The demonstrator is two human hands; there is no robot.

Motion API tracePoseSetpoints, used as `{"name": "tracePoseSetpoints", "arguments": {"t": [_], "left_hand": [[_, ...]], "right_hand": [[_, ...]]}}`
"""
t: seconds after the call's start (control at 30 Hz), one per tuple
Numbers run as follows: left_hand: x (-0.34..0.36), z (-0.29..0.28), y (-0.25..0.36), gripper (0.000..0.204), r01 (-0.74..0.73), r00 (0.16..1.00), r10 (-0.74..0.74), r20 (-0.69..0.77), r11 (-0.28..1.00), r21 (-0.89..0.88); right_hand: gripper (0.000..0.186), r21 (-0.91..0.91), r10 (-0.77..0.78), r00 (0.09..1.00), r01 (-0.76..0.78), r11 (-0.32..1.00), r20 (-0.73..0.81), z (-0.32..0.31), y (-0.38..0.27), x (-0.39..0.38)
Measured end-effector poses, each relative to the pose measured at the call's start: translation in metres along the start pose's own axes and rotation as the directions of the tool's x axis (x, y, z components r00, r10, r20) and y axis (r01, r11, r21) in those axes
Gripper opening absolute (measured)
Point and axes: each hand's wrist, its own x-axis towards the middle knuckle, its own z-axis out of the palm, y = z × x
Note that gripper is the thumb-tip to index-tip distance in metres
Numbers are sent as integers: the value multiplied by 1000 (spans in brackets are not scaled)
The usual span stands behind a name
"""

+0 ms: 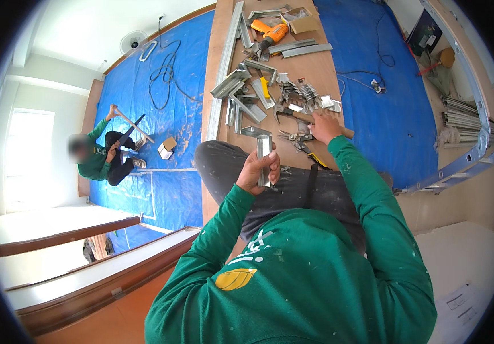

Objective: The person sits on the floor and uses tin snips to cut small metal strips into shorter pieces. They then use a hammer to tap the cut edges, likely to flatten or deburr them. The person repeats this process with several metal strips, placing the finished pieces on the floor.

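Note:
My left hand (258, 171) is closed around a bent piece of galvanized metal channel (265, 144), held upright above my lap. At its top, the piece turns off to the left. My right hand (326, 127) grips the wooden handle of a hammer (302, 116), which lies across the board with its head to the left. Just below the hammer are metal snips (300, 137) with a yellow-and-black handle. Several small metal brackets (300, 90) are bunched beyond the hammer. Cut channel pieces (241, 97) are piled to their left, near a yellow-handled tool (265, 88).
An orange cordless drill (271, 32) and an opened cardboard box (304, 23) lie at the board's far end. Blue sheeting (184, 132) covers the floor on both sides. Left, a co-worker (101, 152) sits with a saw and a strip. A metal ladder (482, 155) stands right.

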Motion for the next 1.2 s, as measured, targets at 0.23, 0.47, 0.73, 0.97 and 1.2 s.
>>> {"name": "tracePoseSetpoints", "arguments": {"t": [0.23, 0.47, 0.73, 0.97, 1.2], "left_hand": [[8, -2, -3, 15, -30, 942, 79, -325, 988, 154], [11, -6, 13, 13, -22, 957, -17, -290, 991, -130], [18, -11, 22, 16, 33, 991, -39, -130, 998, -45], [22, 10, 26, 21, 44, 999, -43, -22, 996, 74], [23, 17, 31, 23, 24, 1000, -24, 13, 1000, 10]], "right_hand": [[34, 147, -20, 992, 38, 988, -122, 1, -12, -15], [45, 630, -79, 995, 104, 769, -68, -21, -23, -72], [41, 791, -182, 979, 185, 583, -95, -87, -67, -170], [36, 584, -237, 956, 293, 757, -172, -106, -70, -183], [31, 415, -283, 700, 647, 640, -655, -137, -79, -209]]}}
